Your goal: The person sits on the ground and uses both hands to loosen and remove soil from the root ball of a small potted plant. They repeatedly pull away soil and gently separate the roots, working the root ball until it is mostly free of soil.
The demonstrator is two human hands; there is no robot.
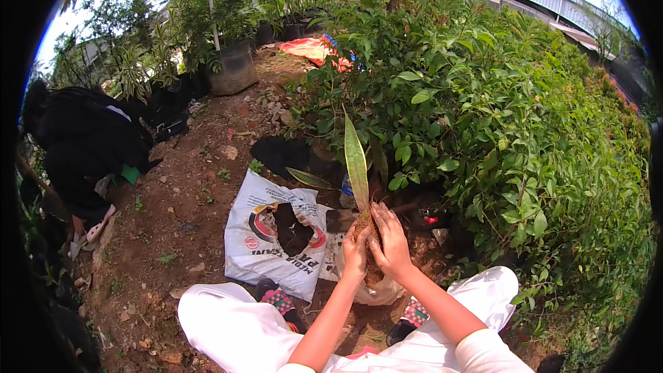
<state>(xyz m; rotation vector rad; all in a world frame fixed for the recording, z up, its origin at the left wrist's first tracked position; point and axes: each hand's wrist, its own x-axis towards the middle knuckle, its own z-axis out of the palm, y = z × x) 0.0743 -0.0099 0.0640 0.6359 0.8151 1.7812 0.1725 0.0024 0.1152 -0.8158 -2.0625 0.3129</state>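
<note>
Between both hands is the root clump of a snake plant (356, 160), whose long yellow-edged leaf stands upright. My left hand (356, 251) presses on the clump from the left, and my right hand (388, 241) from the right, fingers pointing up and forward. Below them a pale plastic bag (380, 295) sits on the ground, partly hidden by my hands and forearms. A white printed sack of potting soil (274, 269) lies to the left, torn open on top with dark soil (294, 230) showing in the hole.
Dense leafy bushes (492, 114) fill the right side. A water bottle (347, 191) and a black cloth or bag (282, 153) lie ahead. At the left a person in dark clothes (88, 145) bends low. A large planter (233, 72) and an orange sheet (311, 49) are farther off.
</note>
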